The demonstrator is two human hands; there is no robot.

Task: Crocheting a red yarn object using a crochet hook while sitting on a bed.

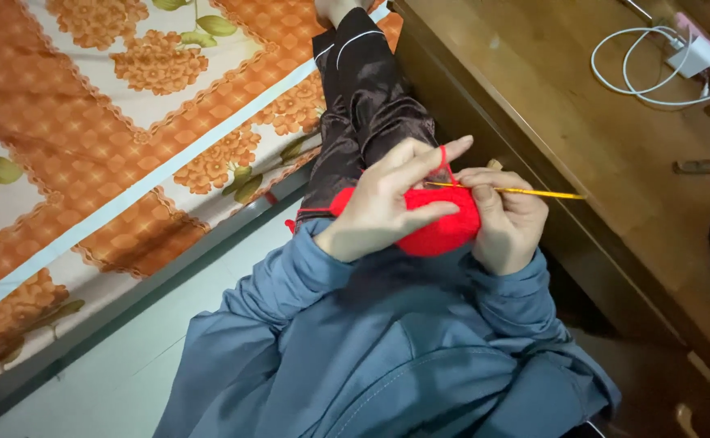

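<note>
Left hand (379, 203) grips small red crochet piece (444, 227), yarn looped over finger; right hand (505, 219) pinches yellow crochet hook (525, 192) mid-stitch, piece looks far from finished.

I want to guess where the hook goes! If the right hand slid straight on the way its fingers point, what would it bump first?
Probably the left hand. The right hand, gripping a thin yellow crochet hook, points its fingers leftward across the red knitted yarn piece, which it already touches. Depth is hard to judge.
</note>
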